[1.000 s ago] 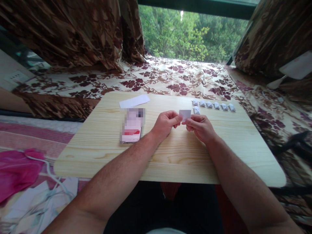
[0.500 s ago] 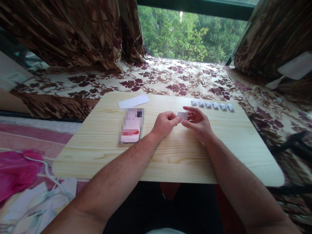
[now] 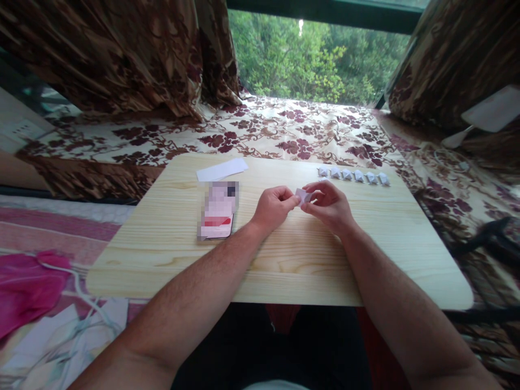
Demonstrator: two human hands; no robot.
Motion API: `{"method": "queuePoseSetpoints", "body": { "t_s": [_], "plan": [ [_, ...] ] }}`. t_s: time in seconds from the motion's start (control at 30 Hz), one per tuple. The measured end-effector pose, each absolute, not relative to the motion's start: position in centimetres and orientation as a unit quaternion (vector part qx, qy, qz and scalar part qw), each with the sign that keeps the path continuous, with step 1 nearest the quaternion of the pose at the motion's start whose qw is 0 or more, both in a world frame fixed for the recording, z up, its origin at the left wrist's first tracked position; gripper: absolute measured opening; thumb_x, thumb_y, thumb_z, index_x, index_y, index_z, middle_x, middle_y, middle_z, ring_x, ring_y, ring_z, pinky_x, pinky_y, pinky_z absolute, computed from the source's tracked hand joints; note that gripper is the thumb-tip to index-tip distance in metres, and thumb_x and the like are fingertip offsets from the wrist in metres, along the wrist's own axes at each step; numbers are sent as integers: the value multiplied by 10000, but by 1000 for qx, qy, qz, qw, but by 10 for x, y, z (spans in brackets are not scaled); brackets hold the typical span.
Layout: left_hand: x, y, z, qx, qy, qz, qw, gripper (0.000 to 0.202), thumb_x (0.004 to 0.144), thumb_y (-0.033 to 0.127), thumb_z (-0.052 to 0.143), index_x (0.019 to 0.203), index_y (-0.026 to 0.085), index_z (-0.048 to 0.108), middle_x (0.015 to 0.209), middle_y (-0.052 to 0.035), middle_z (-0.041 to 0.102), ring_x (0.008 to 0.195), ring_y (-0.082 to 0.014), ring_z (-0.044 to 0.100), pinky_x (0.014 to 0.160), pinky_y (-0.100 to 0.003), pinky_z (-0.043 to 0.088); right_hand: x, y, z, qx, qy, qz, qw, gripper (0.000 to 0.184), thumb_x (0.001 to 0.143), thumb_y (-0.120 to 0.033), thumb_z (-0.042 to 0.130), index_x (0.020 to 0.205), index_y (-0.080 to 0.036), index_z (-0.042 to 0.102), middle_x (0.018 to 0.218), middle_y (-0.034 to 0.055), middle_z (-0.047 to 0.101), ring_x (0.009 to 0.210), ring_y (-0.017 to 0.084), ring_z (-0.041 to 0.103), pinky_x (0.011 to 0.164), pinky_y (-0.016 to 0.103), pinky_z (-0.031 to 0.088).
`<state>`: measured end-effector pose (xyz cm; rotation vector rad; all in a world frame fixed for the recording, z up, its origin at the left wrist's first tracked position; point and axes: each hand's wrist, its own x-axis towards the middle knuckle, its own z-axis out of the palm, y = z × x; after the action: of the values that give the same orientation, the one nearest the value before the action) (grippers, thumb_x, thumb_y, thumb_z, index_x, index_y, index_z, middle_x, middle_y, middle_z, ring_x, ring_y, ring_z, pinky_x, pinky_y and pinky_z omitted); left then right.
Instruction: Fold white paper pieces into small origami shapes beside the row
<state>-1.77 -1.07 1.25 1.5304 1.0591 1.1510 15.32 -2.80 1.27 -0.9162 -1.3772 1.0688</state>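
Note:
A small piece of white paper (image 3: 301,194) is held just above the wooden table, between my two hands. My left hand (image 3: 276,206) pinches its left side between thumb and fingers. On the right side, the thumb and fingertips of my right hand (image 3: 330,205) close on the paper's edge. Its lower part is partly hidden by the fingertips. Beyond my right hand, several small folded white paper pieces (image 3: 352,175) stand in a row near the table's far right edge.
Flat white paper strips (image 3: 221,169) lie at the table's far left. Nearer stands a blurred-out phone (image 3: 218,211), lying flat beside my left forearm. The wooden table (image 3: 162,260) borders a floral-covered ledge (image 3: 260,127). A pink cloth (image 3: 30,284) and white cables lie at the lower left.
My right fingers have closed in on the paper, which now looks tilted and bent. My left hand keeps its pinch in nearly the same place.

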Motion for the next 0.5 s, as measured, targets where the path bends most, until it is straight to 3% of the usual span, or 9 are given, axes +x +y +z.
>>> {"method": "queuePoseSetpoints", "body": {
  "t_s": [0.07, 0.2, 0.5],
  "plan": [
    [-18, -10, 12, 614, 435, 470, 461, 272, 754, 339, 684, 584, 157, 573, 534, 35, 512, 519, -88, 410, 533, -246, 313, 155, -26, 10, -379, -582, 459, 553, 391, 592, -268, 877, 855, -201, 596, 1042, 25, 642, 700, 103, 612, 562, 233, 485],
    [-18, -9, 12, 601, 437, 476, 470, 264, 755, 321, 681, 584, 161, 559, 520, 43, 498, 506, -85, 404, 527, -247, 312, 157, -24, 7, -394, -571, 466, 549, 316, 621, -195, 823, 819, -188, 577, 913, 0, 653, 646, 90, 595, 524, 213, 486],
    [-18, -7, 9, 586, 434, 495, 472, 209, 764, 319, 674, 651, 156, 612, 553, 25, 548, 509, -93, 458, 506, -244, 335, 157, -28, 16, -401, -538, 491, 555, 323, 616, -105, 732, 912, -188, 632, 841, -22, 660, 590, 97, 599, 525, 248, 555]
  ]
}}
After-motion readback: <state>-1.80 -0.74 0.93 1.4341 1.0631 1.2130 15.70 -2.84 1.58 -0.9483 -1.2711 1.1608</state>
